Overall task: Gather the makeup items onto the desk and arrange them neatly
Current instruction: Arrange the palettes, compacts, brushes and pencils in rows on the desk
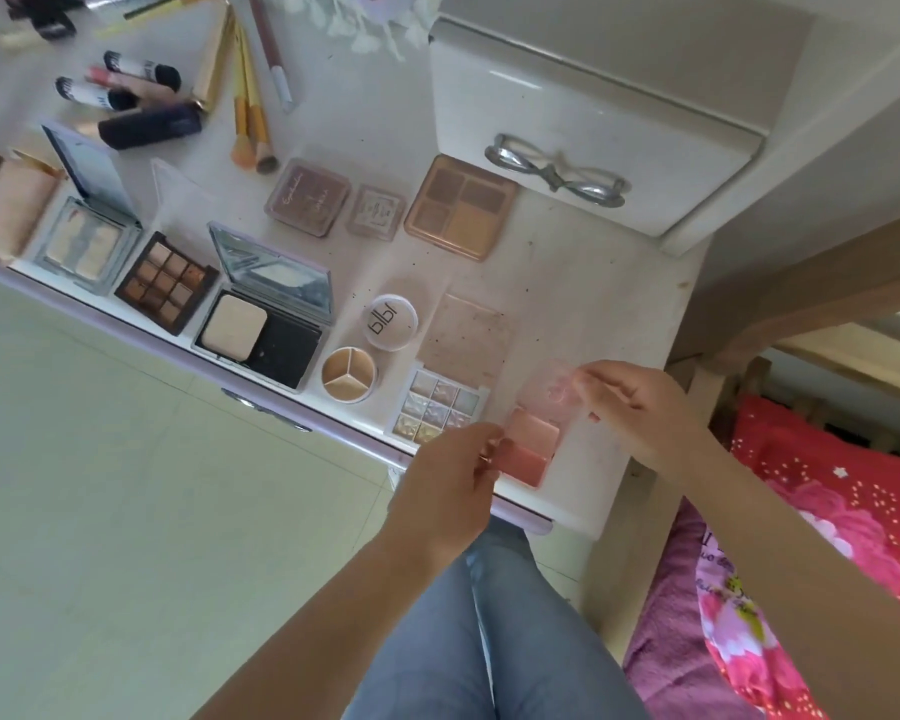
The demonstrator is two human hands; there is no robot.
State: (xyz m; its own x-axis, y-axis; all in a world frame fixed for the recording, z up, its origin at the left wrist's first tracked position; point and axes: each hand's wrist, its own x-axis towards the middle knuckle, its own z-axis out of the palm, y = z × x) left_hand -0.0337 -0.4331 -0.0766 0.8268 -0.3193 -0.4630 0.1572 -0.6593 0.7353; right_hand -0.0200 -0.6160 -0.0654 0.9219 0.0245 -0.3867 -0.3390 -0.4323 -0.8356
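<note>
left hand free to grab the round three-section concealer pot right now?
Probably not at once. The left hand is pinching the near edge of the pink blush palette, whose clear lid the right hand holds. The concealer pot lies close by, with nothing between, so reach looks easy once it lets go.

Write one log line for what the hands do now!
left hand: holds pink blush palette | right hand: pinches its clear lid | place: desk edge

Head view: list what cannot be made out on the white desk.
- Pink blush palette: near corner hidden by the left hand; its clear lid blurred at the right hand.
- Dark tubes, top left: blurred, cut by the frame edge.
- Brown eyeshadow palette: lid lettering too small.
</note>
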